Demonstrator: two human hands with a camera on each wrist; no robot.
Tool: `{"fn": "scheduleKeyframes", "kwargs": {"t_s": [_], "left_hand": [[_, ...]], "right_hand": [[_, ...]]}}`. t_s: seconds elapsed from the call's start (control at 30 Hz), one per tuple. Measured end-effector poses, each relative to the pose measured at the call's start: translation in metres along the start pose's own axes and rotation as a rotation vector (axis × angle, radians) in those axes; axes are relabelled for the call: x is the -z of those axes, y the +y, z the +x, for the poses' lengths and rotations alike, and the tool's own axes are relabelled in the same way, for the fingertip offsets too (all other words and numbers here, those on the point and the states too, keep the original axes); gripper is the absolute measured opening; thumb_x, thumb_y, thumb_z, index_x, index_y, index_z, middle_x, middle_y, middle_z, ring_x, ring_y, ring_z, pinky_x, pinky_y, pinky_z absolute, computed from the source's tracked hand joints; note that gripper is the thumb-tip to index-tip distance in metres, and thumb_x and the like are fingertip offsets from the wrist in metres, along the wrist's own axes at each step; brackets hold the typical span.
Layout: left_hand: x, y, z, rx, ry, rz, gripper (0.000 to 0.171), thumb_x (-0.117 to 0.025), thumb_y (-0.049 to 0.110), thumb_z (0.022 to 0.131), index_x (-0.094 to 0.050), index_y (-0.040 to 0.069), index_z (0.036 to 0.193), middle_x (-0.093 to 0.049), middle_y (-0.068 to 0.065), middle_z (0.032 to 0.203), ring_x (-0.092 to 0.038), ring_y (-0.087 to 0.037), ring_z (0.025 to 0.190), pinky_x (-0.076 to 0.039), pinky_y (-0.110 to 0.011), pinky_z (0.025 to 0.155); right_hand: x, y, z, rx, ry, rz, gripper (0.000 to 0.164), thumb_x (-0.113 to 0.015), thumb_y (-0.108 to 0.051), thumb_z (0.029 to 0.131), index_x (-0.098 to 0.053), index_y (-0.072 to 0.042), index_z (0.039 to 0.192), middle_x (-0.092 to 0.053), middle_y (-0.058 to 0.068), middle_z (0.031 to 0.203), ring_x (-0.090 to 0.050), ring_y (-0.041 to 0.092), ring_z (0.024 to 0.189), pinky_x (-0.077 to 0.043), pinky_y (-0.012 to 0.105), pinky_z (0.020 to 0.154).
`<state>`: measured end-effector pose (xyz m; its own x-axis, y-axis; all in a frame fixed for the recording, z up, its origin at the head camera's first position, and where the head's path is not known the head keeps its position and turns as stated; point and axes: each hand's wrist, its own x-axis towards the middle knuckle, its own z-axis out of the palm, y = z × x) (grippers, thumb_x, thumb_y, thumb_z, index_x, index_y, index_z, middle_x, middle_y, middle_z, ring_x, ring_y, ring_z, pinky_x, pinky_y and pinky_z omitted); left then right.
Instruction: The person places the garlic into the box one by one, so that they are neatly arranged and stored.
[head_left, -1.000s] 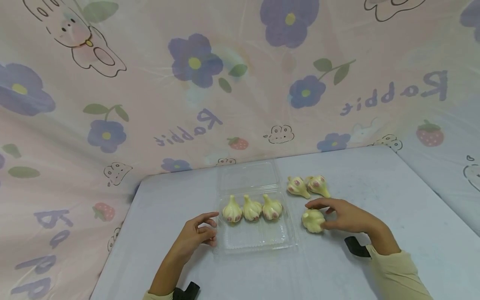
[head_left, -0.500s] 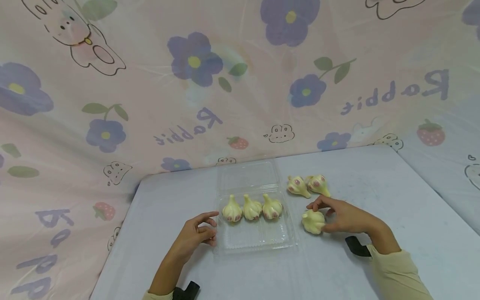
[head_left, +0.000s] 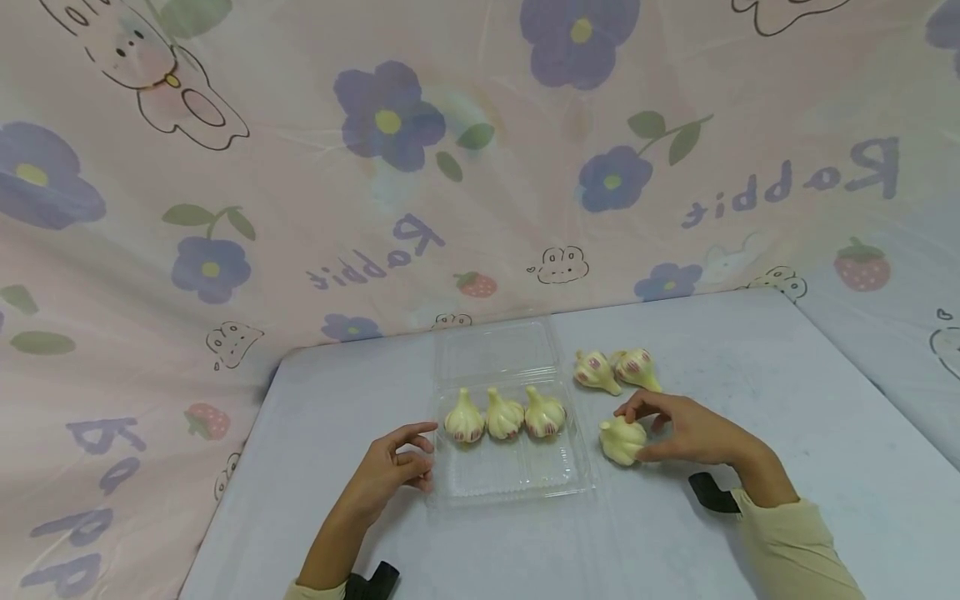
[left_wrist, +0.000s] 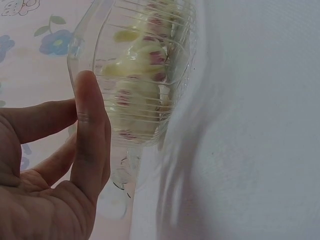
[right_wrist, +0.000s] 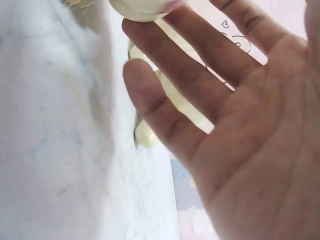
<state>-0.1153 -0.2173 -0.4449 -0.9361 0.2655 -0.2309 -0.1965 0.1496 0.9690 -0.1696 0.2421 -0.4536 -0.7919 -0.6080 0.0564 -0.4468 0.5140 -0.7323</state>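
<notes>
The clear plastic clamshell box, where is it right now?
In the head view, the clear plastic clamshell box lies open on the white table, right of the left hand and left of the garlic bulb in the right hand's fingers.

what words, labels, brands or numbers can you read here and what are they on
"Rabbit", mirrored, on the cloth backdrop, upper right.
"Rabbit", mirrored and smaller, on the backdrop's lower middle.
Slanted letters on the backdrop, lower left: perhaps mirrored "Rabb", too unclear to be sure.
No readable text on the clear plastic clamshell container or the garlic bulbs.
</notes>
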Motion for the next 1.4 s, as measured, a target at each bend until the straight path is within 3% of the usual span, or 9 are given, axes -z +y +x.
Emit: {"fn": "scheduleKeyframes", "kwargs": {"t_s": [0.17, 0.4, 0.67, 1.07, 1.4], "left_hand": [[0.0, 0.0, 0.0, -0.01, -0.007, 0.002, 0.057, -0.063, -0.002, 0.094, -0.043, -0.003, 0.146, -0.05, -0.01, 0.111, -0.064, -0.009, 0.075, -0.062, -0.026, 0.069], [0.0, 0.0, -0.001, -0.01, -0.004, 0.002, 0.057, -0.063, -0.002, 0.093, -0.043, -0.003, 0.146, -0.05, -0.01, 0.11, -0.064, -0.009, 0.075, -0.062, -0.026, 0.069], [-0.001, 0.001, -0.002, 0.0, 0.004, 0.013, 0.056, -0.063, -0.002, 0.093, -0.044, -0.001, 0.146, -0.05, -0.011, 0.111, -0.064, -0.01, 0.076, -0.062, -0.027, 0.07], [-0.001, 0.001, -0.001, 0.004, 0.01, 0.002, 0.057, -0.065, -0.002, 0.092, -0.045, -0.001, 0.146, -0.051, -0.01, 0.11, -0.064, -0.011, 0.075, -0.062, -0.027, 0.068], [-0.001, 0.0, 0.0, -0.007, 0.003, -0.003, 0.056, -0.064, -0.002, 0.092, -0.045, -0.001, 0.145, -0.05, -0.011, 0.111, -0.064, -0.011, 0.075, -0.062, -0.027, 0.068]], "right_hand": [[0.0, 0.0, 0.0, -0.005, 0.053, 0.002, 0.041, -0.085, -0.028, 0.079, -0.06, -0.026, 0.111, -0.066, -0.006, 0.121, -0.058, -0.001, 0.107, -0.055, 0.028, 0.082], [0.004, -0.006, -0.002, -0.006, 0.196, -0.06, 0.04, -0.087, -0.028, 0.077, -0.058, -0.026, 0.106, -0.066, -0.01, 0.116, -0.057, -0.003, 0.104, -0.053, 0.025, 0.08], [0.013, -0.02, -0.005, -0.034, 0.313, -0.118, 0.042, -0.085, -0.03, 0.08, -0.059, -0.029, 0.113, -0.065, -0.01, 0.117, -0.056, -0.001, 0.097, -0.049, 0.022, 0.08], [0.014, -0.023, -0.004, -0.021, 0.374, -0.129, 0.044, -0.086, -0.027, 0.079, -0.059, -0.027, 0.114, -0.063, -0.008, 0.112, -0.055, -0.004, 0.097, -0.048, 0.017, 0.081], [0.006, -0.034, 0.006, -0.008, 0.386, -0.09, 0.044, -0.085, -0.026, 0.079, -0.059, -0.024, 0.114, -0.062, -0.009, 0.111, -0.055, -0.003, 0.097, -0.05, 0.021, 0.081]]}}
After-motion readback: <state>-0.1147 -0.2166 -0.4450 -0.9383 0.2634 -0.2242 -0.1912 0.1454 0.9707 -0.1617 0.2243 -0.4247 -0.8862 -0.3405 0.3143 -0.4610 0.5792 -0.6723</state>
